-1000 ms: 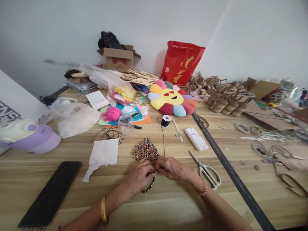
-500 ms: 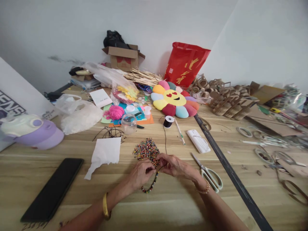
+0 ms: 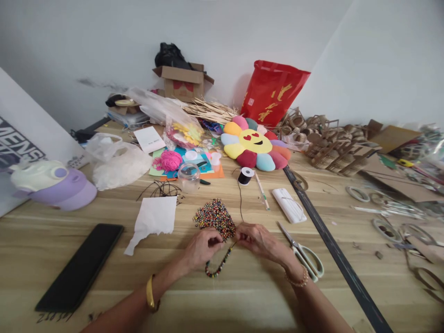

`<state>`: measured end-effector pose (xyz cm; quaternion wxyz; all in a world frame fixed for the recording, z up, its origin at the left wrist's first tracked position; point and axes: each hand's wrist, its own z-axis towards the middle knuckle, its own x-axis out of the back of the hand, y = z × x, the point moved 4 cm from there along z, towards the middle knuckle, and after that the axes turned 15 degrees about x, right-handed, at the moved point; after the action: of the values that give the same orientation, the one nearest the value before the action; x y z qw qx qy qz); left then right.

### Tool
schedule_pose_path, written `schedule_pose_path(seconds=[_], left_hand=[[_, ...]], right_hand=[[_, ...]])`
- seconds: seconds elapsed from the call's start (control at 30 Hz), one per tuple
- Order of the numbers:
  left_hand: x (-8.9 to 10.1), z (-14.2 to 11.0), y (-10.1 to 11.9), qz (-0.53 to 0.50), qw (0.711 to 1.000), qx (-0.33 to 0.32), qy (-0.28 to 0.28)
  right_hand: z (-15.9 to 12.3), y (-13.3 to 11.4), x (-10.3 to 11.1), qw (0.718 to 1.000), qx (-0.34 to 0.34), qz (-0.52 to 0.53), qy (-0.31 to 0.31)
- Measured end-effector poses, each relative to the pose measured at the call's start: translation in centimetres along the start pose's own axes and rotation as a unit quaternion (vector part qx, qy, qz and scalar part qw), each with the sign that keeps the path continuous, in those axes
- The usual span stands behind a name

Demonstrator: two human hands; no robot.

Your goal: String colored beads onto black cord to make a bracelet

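A strand of small multicoloured beads (image 3: 219,272) hangs in a curve below my hands, on a dark cord. My right hand (image 3: 258,240) pinches the cord just above the strand's right end. My left hand (image 3: 203,247) is closed, thumb and forefinger together at the near edge of a loose bead pile (image 3: 215,217); what its fingertips hold, if anything, is too small to make out. Beyond the pile stands a spool of black cord (image 3: 246,175), its loose end running down toward my right hand. Scissors (image 3: 301,252) lie to the right of that hand.
To the left are torn white paper (image 3: 156,217), a black phone (image 3: 81,266) and a purple cap (image 3: 69,189). A clear jar (image 3: 189,178) and pink yarn (image 3: 169,160) lie farther back, near a flower cushion (image 3: 256,143). A dark strip (image 3: 333,245) crosses the table at right.
My hands, close together at first, have drawn apart, showing more of the beaded strand between them. My right hand keeps the cord. The whole view has shifted slightly.
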<state>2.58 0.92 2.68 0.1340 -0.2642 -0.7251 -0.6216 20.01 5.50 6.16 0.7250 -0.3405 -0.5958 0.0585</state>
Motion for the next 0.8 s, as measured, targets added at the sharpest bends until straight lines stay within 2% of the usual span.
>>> schedule_pose_path(seconds=[0.23,0.4,0.53,0.8], left_hand=[[1.0,0.5,-0.5,-0.05,0.998,0.018,-0.035],[1.2,0.8,-0.7,-0.055,0.997,0.008,-0.058],[1.1,1.1,-1.1,-0.064,0.996,0.005,-0.061],[1.3,1.5,-1.7,-0.105,0.991,0.014,-0.081]], right_hand=[[-0.3,-1.1,-0.1,0.995,0.009,-0.075,-0.063],[-0.1,-2.5,-0.2,0.987,0.017,-0.15,-0.051],[0.1,-3.2,-0.8,0.987,0.027,-0.148,-0.06],[0.1,-2.8,-2.6,0.987,0.039,-0.14,-0.076]])
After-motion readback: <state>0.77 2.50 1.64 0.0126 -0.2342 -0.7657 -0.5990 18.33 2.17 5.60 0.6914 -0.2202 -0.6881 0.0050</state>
